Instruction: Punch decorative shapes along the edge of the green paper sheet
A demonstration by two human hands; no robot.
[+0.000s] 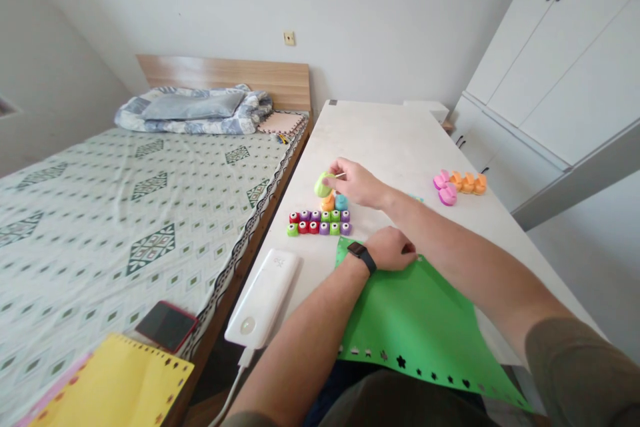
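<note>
Overhanging wht tbl (370, 137), grn sheet (410, 313), bed (195, 207) L

We see a patterned bed (120, 217) at nine o'clock, a grey pillow (194, 106) at ten, a white cupboard (557, 47) at two and a phone (167, 325) at eight.

Lettering — none legible | white power bank (264, 300): marks (279, 262) — too faint to read

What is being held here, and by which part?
The right hand holds a lime-green punch by its picture-right side. The left hand is at the green sheet's far edge; whether it grips cannot be told.
</note>
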